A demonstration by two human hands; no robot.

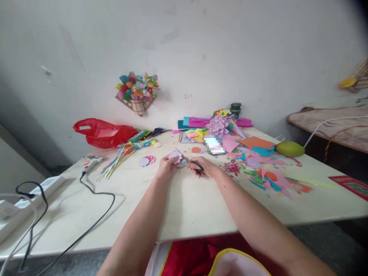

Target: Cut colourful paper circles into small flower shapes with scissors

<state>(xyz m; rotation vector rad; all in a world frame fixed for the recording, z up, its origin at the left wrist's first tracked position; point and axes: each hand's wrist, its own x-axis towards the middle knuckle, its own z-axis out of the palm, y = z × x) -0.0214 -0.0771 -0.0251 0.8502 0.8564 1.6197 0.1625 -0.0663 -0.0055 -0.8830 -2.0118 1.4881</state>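
Observation:
My left hand [165, 165] is closed in a pinch on a small pale purple paper flower shape [174, 156] held just above the white table [184, 199]. My right hand [205, 167] is wrapped round the dark handles of a pair of scissors [187, 160], whose blades point left and up into the purple paper. A bit of blue paper shows under the purple piece. Both forearms reach in from the bottom of the view.
A glue gun [91, 163] with a black cable [94, 214] lies at the left by a white power strip [25, 203]. Further back lie a red plastic bag [105, 133], coloured sticks [119, 159], cut flowers [147, 160], paper scraps [267, 178], stacked coloured sheets [215, 126] and a green mango [289, 148].

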